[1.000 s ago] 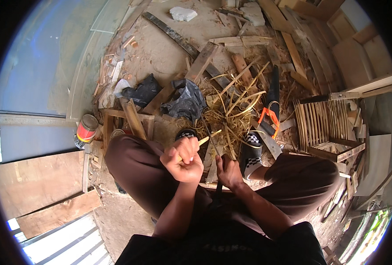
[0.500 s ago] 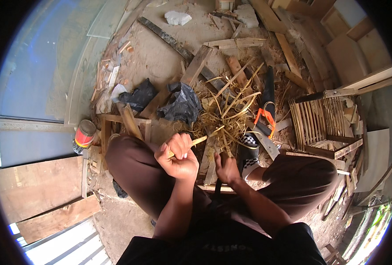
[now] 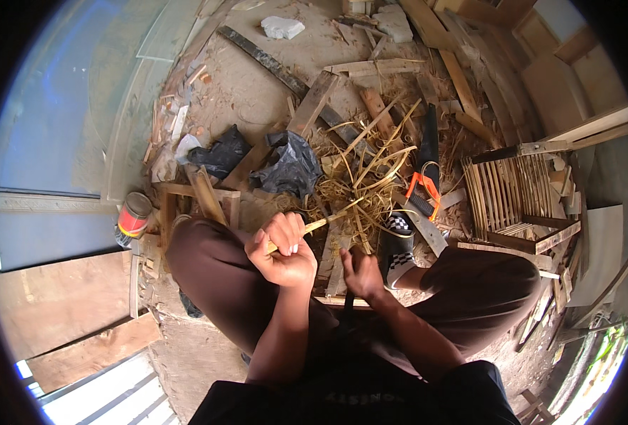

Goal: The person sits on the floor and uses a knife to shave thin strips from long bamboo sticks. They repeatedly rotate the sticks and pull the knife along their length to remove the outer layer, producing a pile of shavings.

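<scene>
Raised since a second ago, the left hand [image 3: 283, 249] now sits higher over the left knee, while the right hand [image 3: 360, 273] stays low between the knees.

Bamboo strip [image 3: 314, 225]: thin, pale yellow, flat, pointing toward 2 o'clock at the heap of shavings [image 3: 363, 177]. Left fingers are curled tight around its near end; the right hand's fingers are half folded, and what they grip cannot be told. A checkered shoe [image 3: 397, 244] lies at its 3 o'clock.

Right hand [image 3: 362, 275] hides whatever its fingers [image 3: 348, 256] grip
</scene>
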Demonstrator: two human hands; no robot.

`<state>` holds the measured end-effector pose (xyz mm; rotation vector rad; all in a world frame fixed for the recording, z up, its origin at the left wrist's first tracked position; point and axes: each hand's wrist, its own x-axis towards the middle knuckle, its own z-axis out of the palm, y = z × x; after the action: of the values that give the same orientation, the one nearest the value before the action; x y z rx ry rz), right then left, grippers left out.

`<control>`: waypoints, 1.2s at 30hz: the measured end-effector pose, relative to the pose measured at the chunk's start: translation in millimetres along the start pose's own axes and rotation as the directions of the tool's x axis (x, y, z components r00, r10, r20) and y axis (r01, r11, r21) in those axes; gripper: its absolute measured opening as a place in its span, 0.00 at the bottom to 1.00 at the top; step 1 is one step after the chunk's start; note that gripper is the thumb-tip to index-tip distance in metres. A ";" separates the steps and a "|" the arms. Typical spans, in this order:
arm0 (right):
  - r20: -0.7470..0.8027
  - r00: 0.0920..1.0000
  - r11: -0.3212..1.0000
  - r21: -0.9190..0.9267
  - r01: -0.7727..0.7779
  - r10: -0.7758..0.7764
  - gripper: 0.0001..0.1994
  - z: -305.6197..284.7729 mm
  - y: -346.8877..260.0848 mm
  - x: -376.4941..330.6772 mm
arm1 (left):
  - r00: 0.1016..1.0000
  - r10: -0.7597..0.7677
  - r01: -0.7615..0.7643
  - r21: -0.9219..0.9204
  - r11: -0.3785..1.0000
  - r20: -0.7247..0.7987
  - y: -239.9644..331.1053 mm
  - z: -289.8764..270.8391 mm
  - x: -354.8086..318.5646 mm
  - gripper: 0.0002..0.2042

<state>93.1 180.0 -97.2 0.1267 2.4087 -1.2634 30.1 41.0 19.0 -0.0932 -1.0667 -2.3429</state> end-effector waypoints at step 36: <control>-0.154 0.988 0.991 0.129 0.036 -0.016 0.26 49.8 56.6 49.3 | 0.994 -0.102 0.102 -0.010 0.995 0.036 7.3 -5.8 2.9 0.23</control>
<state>79.3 167.6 -185.3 0.2389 2.4599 -1.4741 32.4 31.7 20.8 -0.0868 -1.0987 -2.4474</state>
